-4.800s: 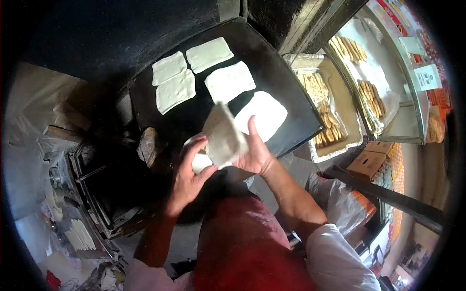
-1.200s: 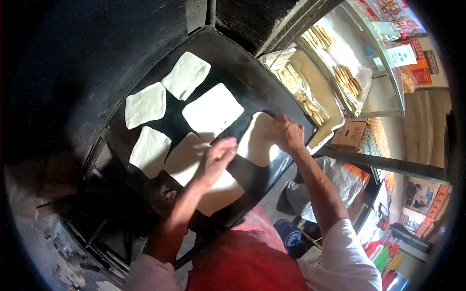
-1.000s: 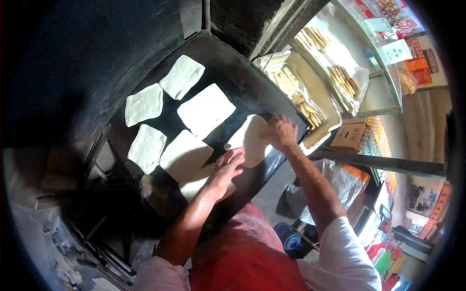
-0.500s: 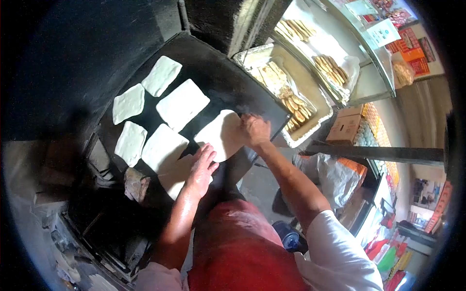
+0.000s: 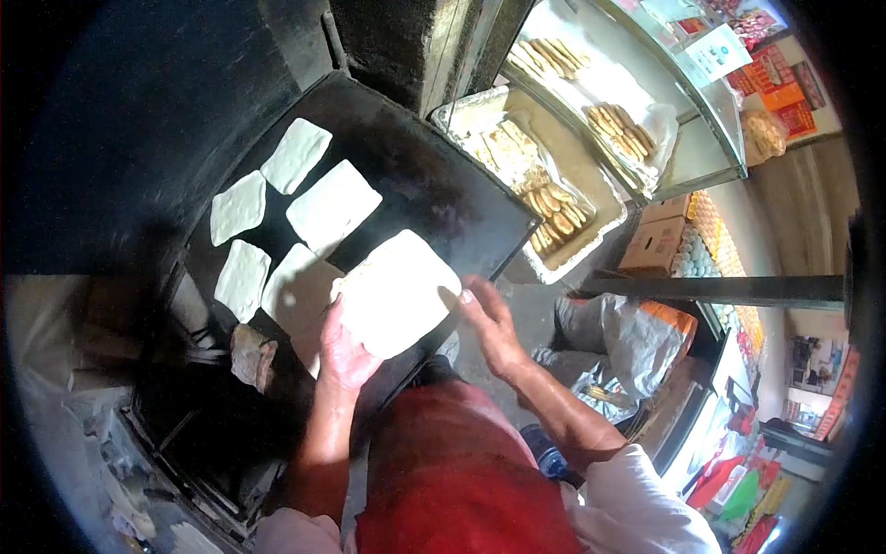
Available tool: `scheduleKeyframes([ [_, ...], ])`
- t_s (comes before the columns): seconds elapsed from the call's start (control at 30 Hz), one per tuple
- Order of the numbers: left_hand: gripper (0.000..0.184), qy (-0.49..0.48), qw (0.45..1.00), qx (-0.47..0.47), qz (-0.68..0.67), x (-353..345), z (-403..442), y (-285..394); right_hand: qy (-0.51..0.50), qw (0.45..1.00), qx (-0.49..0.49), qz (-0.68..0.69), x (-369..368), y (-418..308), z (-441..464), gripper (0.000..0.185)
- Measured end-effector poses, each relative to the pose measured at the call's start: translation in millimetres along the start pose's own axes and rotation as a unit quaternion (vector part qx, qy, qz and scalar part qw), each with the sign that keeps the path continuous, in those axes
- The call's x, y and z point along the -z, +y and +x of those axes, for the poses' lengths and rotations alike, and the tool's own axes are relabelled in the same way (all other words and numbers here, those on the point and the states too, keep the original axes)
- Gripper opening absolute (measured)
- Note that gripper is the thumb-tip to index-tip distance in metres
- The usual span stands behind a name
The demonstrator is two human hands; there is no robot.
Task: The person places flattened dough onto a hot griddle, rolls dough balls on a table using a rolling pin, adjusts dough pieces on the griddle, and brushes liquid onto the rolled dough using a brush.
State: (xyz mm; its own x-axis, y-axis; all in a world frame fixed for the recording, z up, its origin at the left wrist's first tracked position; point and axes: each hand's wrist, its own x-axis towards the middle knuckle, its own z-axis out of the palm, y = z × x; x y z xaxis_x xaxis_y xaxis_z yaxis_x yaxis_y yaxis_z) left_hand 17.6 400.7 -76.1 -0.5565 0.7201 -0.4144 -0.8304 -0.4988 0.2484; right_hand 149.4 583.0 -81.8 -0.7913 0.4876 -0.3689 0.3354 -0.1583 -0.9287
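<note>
A pale sheet of flatbread dough (image 5: 399,294) is raised over the near edge of a dark griddle (image 5: 443,180). My left hand (image 5: 347,349) holds it from the near-left side, thumb at the edge and the other fingers hidden beneath. At the sheet's right corner is my right hand (image 5: 491,325), thumb and fingertips closed at the edge; the exact grip is partly hidden. On the griddle lie several other dough sheets, among them a large one (image 5: 334,205), a smaller one (image 5: 297,155) and a partly shaded one (image 5: 297,284) just left of my left hand.
A foil-lined tray (image 5: 600,222) of browned flatbreads (image 5: 556,214) stands right of the griddle. Behind it, a glass case (image 5: 706,152) holds more. A bundled cloth (image 5: 251,355) sits at the griddle's left corner. Plastic sacks (image 5: 628,337) and a cardboard box (image 5: 653,242) are at right.
The dough sheet that lay partly on the griddle is now lifted toward me. My left hand has moved under its edge, and my right hand has come nearer with its corner.
</note>
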Motion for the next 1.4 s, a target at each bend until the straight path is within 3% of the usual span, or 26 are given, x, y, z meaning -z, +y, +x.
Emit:
scheduleKeyframes([
  [0.03, 0.084, 0.001, 1.0, 0.005, 0.004, -11.3, 3.3, -4.5, -0.034, 0.981, -0.097, 0.164, 0.5, 9.3, -5.8, 0.081],
  [0.07, 0.081, 0.002, 1.0, 0.008, 0.007, -19.2, 6.4, -9.5, -0.068, 0.925, -0.191, 0.322, -3.9, -0.7, -7.9, 0.089],
  [0.1, 0.078, -0.032, 0.999, 0.018, -0.036, -19.3, 10.0, -15.3, -0.094, 0.916, -0.19, 0.34, -6.3, -15.4, -14.3, 0.096],
  [0.13, 0.081, -0.01, 0.999, 0.031, 0.023, -29.0, 9.2, -18.4, -0.099, 0.914, -0.194, 0.341, -10.8, -22.6, -12.7, 0.096],
  [0.2, 0.081, 0.023, 0.992, 0.052, 0.114, -38.3, 6.6, -19.8, -0.073, 0.902, -0.167, 0.392, -17.2, -34.1, -2.7, 0.088],
  [0.27, 0.076, -0.016, 0.992, 0.03, 0.124, -36.9, 1.9, -7.1, -0.065, 0.883, -0.13, 0.447, -16.1, -47.6, 3.2, 0.077],
  [0.33, 0.077, 0.031, 0.963, -0.033, 0.266, -28.6, -0.1, 17.3, -0.049, 0.902, -0.085, 0.421, -6.1, -57.7, -0.9, 0.063],
  [0.4, 0.067, 0.092, 0.91, -0.082, 0.395, -15.2, -0.6, 41.5, -0.018, 0.973, 0.076, 0.216, -12.2, -87.7, -10.8, 0.063],
  [0.43, 0.062, 0.096, 0.887, -0.1, 0.44, 17.9, 9.6, 55.4, -0.023, 0.97, 0.242, 0.0, -11.1, -79.1, -1.1, 0.069],
  [0.47, 0.058, 0.101, 0.861, -0.121, 0.483, 46.1, 21.6, 60.6, -0.03, 0.896, 0.387, -0.218, -10.7, -67.8, 10.1, 0.075],
  [0.5, 0.058, 0.096, 0.862, -0.115, 0.485, 40.9, 26.7, 60.4, -0.03, 0.86, 0.389, -0.329, -16.7, -63.7, 15.3, 0.079],
  [0.53, 0.059, 0.126, 0.769, -0.108, 0.617, 28.9, 32.2, 63.1, -0.033, 0.813, 0.386, -0.435, -21.5, -59.1, 20.4, 0.084],
  [0.6, 0.059, 0.172, 0.525, -0.091, 0.829, 10.3, 45.3, 66.7, -0.094, 0.757, 0.322, -0.56, -18.2, -12.0, 37.2, 0.079],
  [0.67, 0.064, 0.12, 0.38, -0.122, 0.909, 28.1, 66.7, 69.7, -0.096, 0.743, 0.273, -0.603, -16.3, 2.9, 32.0, 0.079],
  [0.7, 0.064, 0.117, 0.382, -0.121, 0.909, 33.0, 77.5, 67.2, -0.095, 0.743, 0.27, -0.605, -15.9, 5.1, 28.1, 0.079],
  [0.77, 0.069, 0.122, 0.322, -0.055, 0.937, 26.4, 95.9, 58.6, -0.095, 0.768, 0.255, -0.58, -18.0, 2.4, 23.5, 0.077],
  [0.8, 0.073, 0.091, 0.296, -0.069, 0.948, 22.7, 98.6, 52.9, -0.092, 0.767, 0.254, -0.582, -18.3, 4.4, 26.1, 0.077],
  [0.97, 0.073, 0.024, 0.329, -0.131, 0.935, 8.9, 122.9, 53.5, -0.089, 0.769, 0.304, -0.555, -22.5, 9.0, 47.1, 0.076],
  [1.07, 0.075, 0.074, 0.326, -0.174, 0.926, 20.5, 92.8, 61.6, -0.091, 0.747, 0.265, -0.603, -13.8, 19.6, 49.5, 0.078],
  [1.23, 0.084, 0.173, 0.275, -0.101, 0.94, 78.7, 19.5, 91.2, -0.071, 0.746, 0.213, -0.627, -17.6, 5.9, 40.3, 0.081],
  [1.3, 0.087, 0.208, 0.269, -0.065, 0.938, 88.7, 0.7, 104.5, -0.063, 0.745, 0.238, -0.62, -30.2, 2.2, 47.1, 0.081],
  [1.33, 0.088, 0.223, 0.264, -0.094, 0.934, 101.2, -4.1, 109.6, -0.049, 0.744, 0.259, -0.614, -38.0, -0.6, 54.4, 0.081],
  [1.37, 0.089, 0.228, 0.258, -0.083, 0.935, 99.5, -10.0, 113.2, -0.124, 0.726, 0.181, -0.652, -46.5, -23.4, 61.5, 0.082],
  [1.4, 0.089, 0.231, 0.253, -0.072, 0.937, 96.4, -11.7, 114.3, -0.126, 0.72, 0.197, -0.653, -54.8, -25.0, 73.5, 0.079],
])
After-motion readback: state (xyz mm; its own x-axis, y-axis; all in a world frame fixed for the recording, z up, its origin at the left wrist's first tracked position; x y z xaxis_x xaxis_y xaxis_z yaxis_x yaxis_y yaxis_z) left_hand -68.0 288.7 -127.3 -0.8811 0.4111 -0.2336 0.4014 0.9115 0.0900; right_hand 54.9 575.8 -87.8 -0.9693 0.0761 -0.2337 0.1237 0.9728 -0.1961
